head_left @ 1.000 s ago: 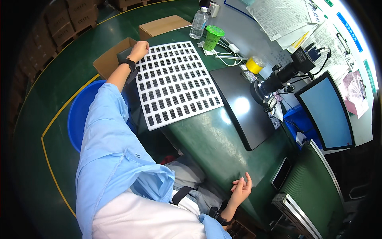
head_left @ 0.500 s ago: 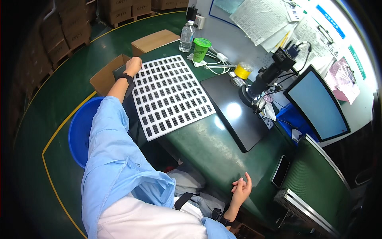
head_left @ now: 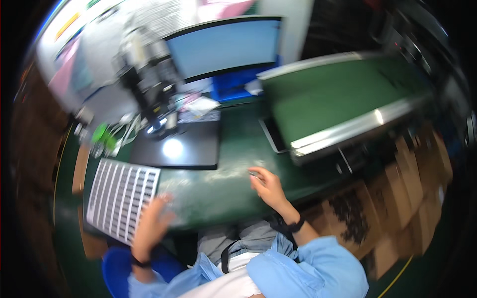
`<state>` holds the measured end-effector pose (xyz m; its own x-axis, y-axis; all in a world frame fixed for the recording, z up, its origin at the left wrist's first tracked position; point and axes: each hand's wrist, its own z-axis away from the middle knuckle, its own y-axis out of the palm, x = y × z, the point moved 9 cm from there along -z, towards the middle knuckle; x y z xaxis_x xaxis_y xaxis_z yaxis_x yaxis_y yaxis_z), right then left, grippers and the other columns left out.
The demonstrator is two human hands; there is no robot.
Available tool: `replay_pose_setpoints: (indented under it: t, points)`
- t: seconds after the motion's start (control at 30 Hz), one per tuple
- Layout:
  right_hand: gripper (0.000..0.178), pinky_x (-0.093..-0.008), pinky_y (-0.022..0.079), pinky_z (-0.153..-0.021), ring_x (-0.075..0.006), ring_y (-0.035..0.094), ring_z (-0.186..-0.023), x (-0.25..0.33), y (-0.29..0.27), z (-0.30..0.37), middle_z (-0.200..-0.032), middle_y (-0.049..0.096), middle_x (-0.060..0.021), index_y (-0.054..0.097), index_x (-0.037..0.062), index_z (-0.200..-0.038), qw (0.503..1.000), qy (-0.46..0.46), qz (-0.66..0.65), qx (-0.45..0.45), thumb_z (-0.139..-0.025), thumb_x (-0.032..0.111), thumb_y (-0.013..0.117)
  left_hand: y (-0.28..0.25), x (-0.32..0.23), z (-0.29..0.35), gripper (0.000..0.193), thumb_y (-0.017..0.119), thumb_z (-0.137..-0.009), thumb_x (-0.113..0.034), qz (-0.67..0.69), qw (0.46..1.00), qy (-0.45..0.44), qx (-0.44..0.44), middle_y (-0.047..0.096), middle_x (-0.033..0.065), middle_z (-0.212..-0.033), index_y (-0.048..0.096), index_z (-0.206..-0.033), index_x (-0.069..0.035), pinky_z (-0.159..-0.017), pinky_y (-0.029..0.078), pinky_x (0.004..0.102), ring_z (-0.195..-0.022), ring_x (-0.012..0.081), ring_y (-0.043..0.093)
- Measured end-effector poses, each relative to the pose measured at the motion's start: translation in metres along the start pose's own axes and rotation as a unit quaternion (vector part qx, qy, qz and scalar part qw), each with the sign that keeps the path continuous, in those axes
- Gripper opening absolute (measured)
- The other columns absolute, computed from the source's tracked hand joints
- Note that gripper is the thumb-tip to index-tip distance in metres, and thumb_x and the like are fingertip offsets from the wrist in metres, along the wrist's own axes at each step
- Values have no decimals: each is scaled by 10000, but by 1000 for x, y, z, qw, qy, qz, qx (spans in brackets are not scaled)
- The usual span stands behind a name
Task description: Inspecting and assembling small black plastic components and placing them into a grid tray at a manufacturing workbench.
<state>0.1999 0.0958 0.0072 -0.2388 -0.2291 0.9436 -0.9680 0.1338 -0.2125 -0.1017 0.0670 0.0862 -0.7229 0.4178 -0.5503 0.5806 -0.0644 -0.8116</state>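
My left hand (head_left: 154, 221) is blurred over the table's front edge, beside the right side of a white tray (head_left: 107, 171) filled with rows of small dark rectangular pieces. Its fingers look spread apart, and I see nothing in them. Above the green tabletop (head_left: 233, 131), my right hand (head_left: 271, 189) has thumb and forefinger pinched together. A tiny dark thing shows at those fingertips, too small to name. Behind the tray and to its right, a microscope camera on a stand (head_left: 144, 102) rises from a dark flat base (head_left: 201, 149), with a bright light spot on it.
A monitor (head_left: 226, 47) stands at the back, in front of a blue bin (head_left: 231, 87). To the right is a green conveyor belt (head_left: 343, 94) with a phone (head_left: 272, 135) beside it. A green cup (head_left: 103, 136) stands far left; cardboard boxes (head_left: 392, 198) sit below right.
My view has swung to the right. My left hand has left the tray's far left corner and come back toward me. My right hand is now raised over the tabletop, fingertips pinched.
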Motion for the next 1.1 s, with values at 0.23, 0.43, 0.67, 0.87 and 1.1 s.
replay_pose_setpoints:
  t: [0.23,0.43,0.67,0.87,1.1]
  points:
    - [237,-249,398,-479,-99,492,-483,105,-92,-43,-574,561,-42,568,8,-943,976,-147,160,3,-771,148,652,189,-124,-42,250,413,-751,91,344,921,127,134,621,136,-859,596,-898,4,-732,468,288,-787,258,607]
    - [181,-359,484,-571,-300,618,-622,159,-263,-111,-658,607,-182,642,0,-741,892,-211,368,-156,-698,176,635,245,-122,-61,186,429,-698,114,300,947,106,43,592,137,-761,563,-785,20,-643,458,307,-703,261,583]
    - [199,-399,499,-699,-263,654,-742,133,-562,-203,-650,650,-80,632,30,-846,700,150,629,-303,-721,159,548,229,-120,-66,178,462,-645,140,237,965,86,-69,589,134,-797,546,-734,10,-654,457,328,-741,279,571]
    - [189,-434,484,-750,-303,643,-825,104,-629,-221,-791,659,-131,621,26,-923,676,220,607,-356,-781,101,520,224,-127,-70,167,480,-628,135,180,973,99,-106,582,144,-839,541,-727,15,-754,459,373,-839,315,572]
    - [267,-447,473,-835,-345,566,-1032,91,-645,-215,-1120,584,-163,593,59,-1057,610,214,661,-382,-814,120,502,229,-133,-71,150,490,-627,126,173,974,107,-97,586,134,-825,544,-714,16,-757,463,380,-864,312,576]
